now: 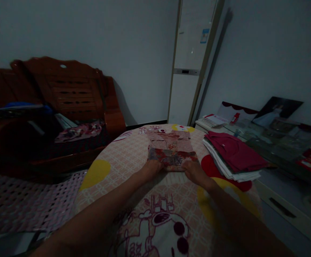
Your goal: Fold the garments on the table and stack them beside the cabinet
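Note:
A patterned piece of clothing (172,155), pinkish with a darker floral band, lies partly folded on the cloth-covered round table (134,157). My left hand (153,168) grips its near left corner, fingers curled round the edge. At the near right corner my right hand (194,171) holds the same edge in the same way. The garment's near fold runs straight between both hands, while its far part rests flat. What kind of garment it is cannot be made out in the dim light.
A stack of folded clothes (232,153), dark red on top and white below, sits on the table's right side. Beyond it stands a glass-topped cabinet (267,139) with papers and a photo. A wooden bench (72,96) and a woven pink seat (32,200) are at left.

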{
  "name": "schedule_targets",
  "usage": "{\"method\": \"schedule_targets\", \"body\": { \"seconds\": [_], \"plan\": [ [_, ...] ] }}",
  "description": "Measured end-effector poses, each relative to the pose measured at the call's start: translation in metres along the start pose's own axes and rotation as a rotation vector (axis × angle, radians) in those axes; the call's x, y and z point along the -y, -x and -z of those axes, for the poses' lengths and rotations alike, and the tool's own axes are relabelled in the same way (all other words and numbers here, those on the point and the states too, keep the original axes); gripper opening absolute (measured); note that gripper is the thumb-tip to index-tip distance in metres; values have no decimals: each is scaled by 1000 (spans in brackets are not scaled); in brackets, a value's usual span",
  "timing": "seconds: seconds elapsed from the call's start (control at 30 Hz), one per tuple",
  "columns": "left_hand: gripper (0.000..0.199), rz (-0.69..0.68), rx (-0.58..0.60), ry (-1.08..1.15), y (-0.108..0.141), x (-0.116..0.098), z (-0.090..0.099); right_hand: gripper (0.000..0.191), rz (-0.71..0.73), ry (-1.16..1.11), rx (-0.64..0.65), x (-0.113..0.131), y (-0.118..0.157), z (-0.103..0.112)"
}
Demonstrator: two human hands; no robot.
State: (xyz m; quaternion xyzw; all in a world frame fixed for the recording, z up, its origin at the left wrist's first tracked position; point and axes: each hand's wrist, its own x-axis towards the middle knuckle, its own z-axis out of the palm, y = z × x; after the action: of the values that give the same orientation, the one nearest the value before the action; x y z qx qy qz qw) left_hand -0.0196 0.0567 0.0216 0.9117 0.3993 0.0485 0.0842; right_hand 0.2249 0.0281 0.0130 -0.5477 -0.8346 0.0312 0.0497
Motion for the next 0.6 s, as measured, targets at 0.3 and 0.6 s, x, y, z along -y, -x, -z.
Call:
{"method": "schedule_targets", "body": {
  "seconds": [0.3,0.6],
  "plan": [
    [31,-435,552,473,54,-19,15,15,264,-442,484,15,65,21],
    [18,-329,831,839,34,-14,17,19,109,-720,937,21,59,23]
  ]
}}
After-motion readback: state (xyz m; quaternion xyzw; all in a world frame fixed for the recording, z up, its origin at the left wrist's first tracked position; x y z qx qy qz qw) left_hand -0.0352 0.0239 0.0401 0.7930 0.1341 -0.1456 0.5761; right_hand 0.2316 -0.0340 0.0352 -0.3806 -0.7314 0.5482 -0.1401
